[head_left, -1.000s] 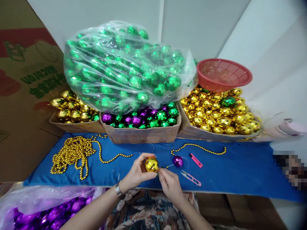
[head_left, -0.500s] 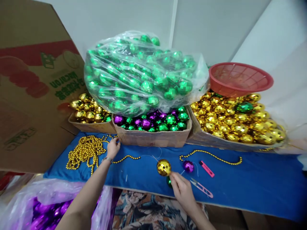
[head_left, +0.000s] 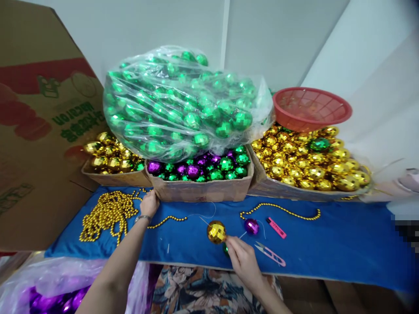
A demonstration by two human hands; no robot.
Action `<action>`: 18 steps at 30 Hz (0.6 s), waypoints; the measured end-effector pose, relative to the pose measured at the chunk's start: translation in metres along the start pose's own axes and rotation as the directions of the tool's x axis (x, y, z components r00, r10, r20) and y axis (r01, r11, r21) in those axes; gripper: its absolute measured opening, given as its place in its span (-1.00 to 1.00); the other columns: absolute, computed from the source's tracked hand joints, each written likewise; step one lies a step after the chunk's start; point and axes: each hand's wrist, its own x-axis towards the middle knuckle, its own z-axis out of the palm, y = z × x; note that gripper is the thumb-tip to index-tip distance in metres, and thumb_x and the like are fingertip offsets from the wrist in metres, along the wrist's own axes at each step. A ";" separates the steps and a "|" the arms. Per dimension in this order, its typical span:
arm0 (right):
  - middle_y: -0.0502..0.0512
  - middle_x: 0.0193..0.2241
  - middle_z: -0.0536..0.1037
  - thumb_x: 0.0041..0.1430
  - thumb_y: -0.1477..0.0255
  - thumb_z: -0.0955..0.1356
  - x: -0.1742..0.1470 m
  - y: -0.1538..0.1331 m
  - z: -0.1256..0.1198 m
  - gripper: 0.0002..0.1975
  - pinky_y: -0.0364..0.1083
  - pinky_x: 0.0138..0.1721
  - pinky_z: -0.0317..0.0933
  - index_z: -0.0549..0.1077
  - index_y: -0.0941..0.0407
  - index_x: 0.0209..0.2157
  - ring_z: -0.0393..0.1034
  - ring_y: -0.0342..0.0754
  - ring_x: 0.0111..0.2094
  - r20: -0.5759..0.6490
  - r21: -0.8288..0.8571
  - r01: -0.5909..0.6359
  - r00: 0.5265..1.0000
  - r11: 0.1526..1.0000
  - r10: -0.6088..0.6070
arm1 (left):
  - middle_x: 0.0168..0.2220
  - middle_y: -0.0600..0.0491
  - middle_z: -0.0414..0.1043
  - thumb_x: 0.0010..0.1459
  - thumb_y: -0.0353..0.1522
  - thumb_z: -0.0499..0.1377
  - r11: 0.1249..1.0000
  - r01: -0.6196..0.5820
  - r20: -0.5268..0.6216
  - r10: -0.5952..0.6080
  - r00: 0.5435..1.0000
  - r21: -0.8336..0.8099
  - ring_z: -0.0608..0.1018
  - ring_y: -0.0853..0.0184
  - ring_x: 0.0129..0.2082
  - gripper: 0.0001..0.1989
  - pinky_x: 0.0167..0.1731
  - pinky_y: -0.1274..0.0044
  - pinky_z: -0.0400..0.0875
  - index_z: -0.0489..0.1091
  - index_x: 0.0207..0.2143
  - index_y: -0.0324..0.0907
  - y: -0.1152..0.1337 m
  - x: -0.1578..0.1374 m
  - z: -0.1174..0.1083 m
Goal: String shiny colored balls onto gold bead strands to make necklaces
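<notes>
My right hand [head_left: 244, 259] pinches a shiny gold faceted ball [head_left: 216, 232] at its right side, above the blue cloth. Part of a green ball [head_left: 225, 249] shows just below it, mostly hidden by my fingers. A thin white thread runs up from the gold ball toward a short gold bead strand [head_left: 168, 219]. My left hand [head_left: 149, 204] is closed at the front left corner of the middle cardboard box [head_left: 199, 190]; what its fingers hold is hidden. To its left lies a heap of gold bead chain [head_left: 108, 213]. A purple ball [head_left: 252, 226] rests right of the gold one.
Pink thread snips [head_left: 271, 254], a pink cutter [head_left: 276, 227] and another bead strand [head_left: 284, 208] lie on the blue cloth [head_left: 343, 248]. Behind stand boxes of balls, a bag of green balls [head_left: 183, 104] and a red basket [head_left: 312, 107]. Another person's arm [head_left: 409, 181] shows at right.
My view has shifted, so most things sit further left. My left hand looks more curled against the box corner. The gold ball stays in my right hand. A person's arm has appeared at far right.
</notes>
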 end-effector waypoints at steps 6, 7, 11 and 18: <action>0.10 -0.40 0.53 0.37 0.50 0.13 0.000 -0.001 0.000 -0.74 -0.14 -0.38 0.30 0.42 0.09 -0.18 0.44 -0.07 -0.40 -0.002 -0.008 0.008 1.000 1.000 -0.008 | -0.18 -0.17 0.42 0.00 -0.47 0.10 0.970 0.104 -0.025 -0.112 0.993 -0.220 0.43 0.06 -0.04 -0.91 -0.11 0.38 0.29 0.35 -0.37 -0.21 0.010 0.001 -0.008; 0.10 -0.41 0.53 0.37 0.50 0.12 -0.001 -0.001 0.000 -0.73 -0.14 -0.38 0.30 0.42 0.09 -0.18 0.44 -0.07 -0.40 0.003 -0.014 0.004 1.000 1.000 -0.004 | -0.20 -0.15 0.42 0.00 -0.47 0.11 0.952 0.128 -0.031 -0.142 0.989 -0.278 0.43 0.06 -0.05 -0.92 -0.12 0.38 0.30 0.35 -0.39 -0.20 0.012 -0.002 -0.010; 0.10 -0.44 0.51 0.37 0.48 0.12 -0.002 -0.001 0.002 -0.72 -0.13 -0.37 0.29 0.42 0.10 -0.23 0.43 -0.06 -0.41 0.020 -0.068 -0.005 1.000 0.998 0.007 | -0.28 -0.09 0.45 0.04 -0.33 0.12 0.802 0.231 0.000 -0.276 0.961 -0.550 0.49 0.14 -0.17 -0.83 -0.24 0.41 0.37 0.37 -0.30 -0.21 0.023 -0.033 -0.017; 0.11 -0.43 0.54 0.37 0.48 0.12 -0.002 0.000 0.013 -0.71 -0.12 -0.35 0.26 0.45 0.11 -0.19 0.45 -0.05 -0.39 0.066 -0.193 0.059 0.997 0.979 -0.047 | -0.30 -0.05 0.52 -0.08 -0.14 0.30 0.270 0.390 0.362 -0.151 0.920 -0.880 0.53 0.36 -0.42 -0.58 -0.40 0.52 0.45 0.45 -0.22 -0.22 0.079 -0.122 -0.029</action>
